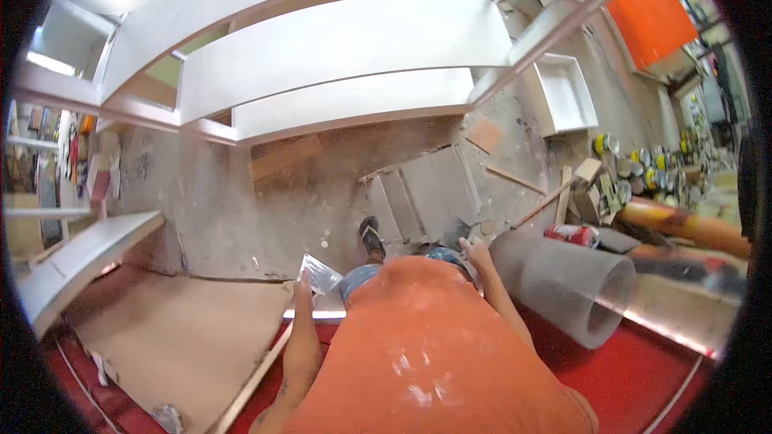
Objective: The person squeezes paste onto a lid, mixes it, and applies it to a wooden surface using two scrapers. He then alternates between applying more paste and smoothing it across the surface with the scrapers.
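Note:
I look down over my orange, paint-flecked shirt [434, 354]. My left hand [303, 283] is raised at the left and grips a shiny flat metal blade [322, 275] by its lower edge. My right hand [476, 253] is up at the right, beside the open end of a grey roll [563, 281]; its fingers point upward and whether they hold anything is unclear. My sandalled foot [371, 239] stands on the dusty concrete floor [241, 201]. White curved shelf boards [338, 44] in a white frame fill the upper view.
A brown board [177, 337] lies on a red surface [667, 362] at the lower left. Grey ribbed panels [426, 193] lie ahead. A white box [563, 92], an orange panel [651, 12], several paint cans [643, 165] and wood offcuts stand to the right.

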### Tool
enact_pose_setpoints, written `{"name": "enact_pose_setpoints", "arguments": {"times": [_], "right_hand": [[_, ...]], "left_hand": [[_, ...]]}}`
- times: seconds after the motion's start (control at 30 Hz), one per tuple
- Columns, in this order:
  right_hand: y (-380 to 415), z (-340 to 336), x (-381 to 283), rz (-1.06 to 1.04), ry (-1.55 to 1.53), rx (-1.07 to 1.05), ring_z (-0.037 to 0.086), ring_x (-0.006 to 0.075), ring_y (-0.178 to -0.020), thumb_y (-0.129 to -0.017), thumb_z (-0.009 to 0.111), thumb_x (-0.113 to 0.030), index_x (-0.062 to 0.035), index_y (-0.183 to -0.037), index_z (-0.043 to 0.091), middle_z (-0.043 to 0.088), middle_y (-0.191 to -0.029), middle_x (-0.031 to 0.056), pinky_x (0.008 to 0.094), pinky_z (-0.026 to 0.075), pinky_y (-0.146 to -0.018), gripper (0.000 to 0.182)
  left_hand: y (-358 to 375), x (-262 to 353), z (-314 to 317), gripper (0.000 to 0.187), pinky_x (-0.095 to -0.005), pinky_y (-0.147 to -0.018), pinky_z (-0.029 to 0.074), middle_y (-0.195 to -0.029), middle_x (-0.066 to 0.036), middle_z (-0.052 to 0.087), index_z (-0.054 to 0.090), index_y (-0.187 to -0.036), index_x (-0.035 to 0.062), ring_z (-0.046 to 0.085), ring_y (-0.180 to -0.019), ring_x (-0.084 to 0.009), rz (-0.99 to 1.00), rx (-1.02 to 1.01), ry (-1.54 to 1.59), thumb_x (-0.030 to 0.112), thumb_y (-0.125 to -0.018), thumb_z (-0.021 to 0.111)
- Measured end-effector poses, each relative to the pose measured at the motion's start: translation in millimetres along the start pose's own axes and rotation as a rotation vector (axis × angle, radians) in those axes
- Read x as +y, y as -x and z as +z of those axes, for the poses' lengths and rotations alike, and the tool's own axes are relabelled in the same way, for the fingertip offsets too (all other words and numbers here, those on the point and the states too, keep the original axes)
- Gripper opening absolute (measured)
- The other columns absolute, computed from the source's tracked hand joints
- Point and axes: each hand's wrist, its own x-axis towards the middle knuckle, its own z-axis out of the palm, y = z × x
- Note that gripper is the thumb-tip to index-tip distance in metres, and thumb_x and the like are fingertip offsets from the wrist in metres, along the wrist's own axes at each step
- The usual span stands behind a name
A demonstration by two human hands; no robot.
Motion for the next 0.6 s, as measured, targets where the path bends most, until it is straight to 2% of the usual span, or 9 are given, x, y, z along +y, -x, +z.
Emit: {"name": "enact_pose_setpoints", "arguments": {"times": [0.03, 0.1, 0.13, 0.27, 0.33, 0.4, 0.47, 0.53, 0.6], "right_hand": [[9, 5, -17, 0.007, -0.014, 0.019, 0.059, 0.0187, -0.062, -0.088, 0.065, -0.036, -0.0005, -0.088, 0.062, 0.058, -0.066, 0.0066, 0.0324, 0.047, -0.052, 0.036], [18, 7, -43, 0.054, 0.087, -0.198, 0.059, 0.0183, -0.067, -0.088, 0.064, -0.036, -0.0017, -0.089, 0.063, 0.06, -0.07, 0.0058, 0.033, 0.047, -0.056, 0.035], [10, 13, -31, 0.172, -0.047, -0.331, 0.061, 0.0196, -0.072, -0.089, 0.063, -0.036, -0.0022, -0.093, 0.063, 0.061, -0.076, 0.0063, 0.0342, 0.051, -0.059, 0.034], [-8, 21, 37, 0.234, -0.145, -0.325, 0.06, 0.0203, -0.073, -0.089, 0.063, -0.032, -0.0008, -0.097, 0.064, 0.061, -0.082, 0.0067, 0.0375, 0.055, -0.064, 0.033], [-13, 18, 81, 0.319, -0.246, -0.201, 0.06, 0.0197, -0.076, -0.089, 0.063, -0.028, 0.001, -0.102, 0.062, 0.061, -0.084, 0.0071, 0.0389, 0.057, -0.065, 0.032], [-3, 13, 116, 0.374, -0.36, -0.104, 0.06, 0.0194, -0.075, -0.089, 0.063, -0.026, 0.0002, -0.104, 0.062, 0.062, -0.085, 0.0071, 0.0378, 0.056, -0.062, 0.03], [16, 0, 140, 0.416, -0.468, 0.03, 0.061, 0.019, -0.074, -0.089, 0.063, -0.025, -0.0006, -0.106, 0.061, 0.063, -0.085, 0.0071, 0.0367, 0.055, -0.058, 0.029], [49, -5, 155, 0.35, -0.528, 0.211, 0.06, 0.0204, -0.055, -0.088, 0.065, -0.027, -0.0011, -0.096, 0.061, 0.062, -0.074, 0.0096, 0.0331, 0.048, -0.046, 0.027], [75, -9, 170, 0.46, -0.626, 0.208, 0.061, 0.0207, -0.057, -0.089, 0.064, -0.024, -0.0037, -0.1, 0.061, 0.063, -0.079, 0.0091, 0.0343, 0.049, -0.046, 0.024]], "left_hand": [[-8, 5, -3, 0.045, -0.0341, -0.081, 0.048, -0.102, -0.008, 0.061, 0.058, -0.118, -0.0029, 0.058, -0.09, -0.0182, 0.055, -0.021, 0.006, 0.03, -0.089, 0.067], [12, 46, 24, 0.044, -0.0359, -0.081, 0.049, -0.1, -0.008, 0.062, 0.059, -0.115, -0.0028, 0.059, -0.09, -0.02, 0.049, -0.018, 0.129, 0.032, -0.089, 0.067], [13, 53, 30, 0.045, -0.0365, -0.079, 0.05, -0.1, -0.009, 0.062, 0.059, -0.115, -0.0023, 0.06, -0.089, -0.0206, 0.049, -0.03, 0.175, 0.033, -0.088, 0.067], [44, 72, 63, 0.05, -0.0366, -0.072, 0.052, -0.099, -0.009, 0.062, 0.059, -0.115, -0.0002, 0.062, -0.085, -0.0213, 0.086, 0.069, 0.328, 0.04, -0.086, 0.068], [63, 77, 74, 0.051, -0.0384, -0.078, 0.052, -0.107, -0.009, 0.062, 0.059, -0.117, -0.0002, 0.061, -0.091, -0.0234, 0.161, 0.159, 0.389, 0.041, -0.087, 0.064], [18, 48, 32, 0.051, -0.0393, -0.081, 0.051, -0.11, -0.01, 0.061, 0.058, -0.119, -0.001, 0.06, -0.095, -0.0247, 0.166, 0.121, 0.348, 0.04, -0.088, 0.063], [67, 73, 60, 0.055, -0.0406, -0.088, 0.048, -0.115, -0.012, 0.059, 0.054, -0.125, -0.0036, 0.058, -0.102, -0.0267, 0.105, 0.022, 0.429, 0.038, -0.09, 0.059], [41, 61, 52, 0.057, -0.0416, -0.089, 0.048, -0.118, -0.012, 0.058, 0.053, -0.126, -0.0039, 0.057, -0.104, -0.0271, 0.171, 0.143, 0.308, 0.041, -0.091, 0.059], [0, 41, 34, 0.058, -0.0416, -0.088, 0.048, -0.118, -0.012, 0.058, 0.052, -0.126, -0.0034, 0.058, -0.103, -0.0276, 0.131, 0.092, 0.278, 0.042, -0.091, 0.059]]}}
